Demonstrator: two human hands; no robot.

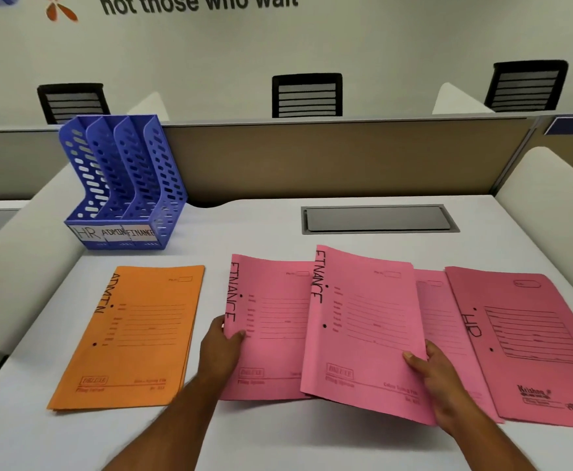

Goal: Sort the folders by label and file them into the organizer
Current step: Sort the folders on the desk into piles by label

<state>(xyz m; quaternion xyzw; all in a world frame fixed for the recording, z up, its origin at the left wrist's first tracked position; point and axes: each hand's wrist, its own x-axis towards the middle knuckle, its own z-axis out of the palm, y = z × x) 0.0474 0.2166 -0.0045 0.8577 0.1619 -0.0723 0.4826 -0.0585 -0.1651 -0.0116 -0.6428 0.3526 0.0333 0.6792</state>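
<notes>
A: Holding two folders. Our left hand pinches the left edge of one pink FINANCE folder; our right hand grips the right edge of the second FINANCE folder, which overlaps the first and tilts up off the counter.

B: Rest of the stack?

A: Orange ADMIN folder lies flat at left, apart from the pink ones. HR folder flat at right, another pink folder partly under it. We see the blue organizer at back left, slots marked HR, ADMIN, FINANCE.
</notes>
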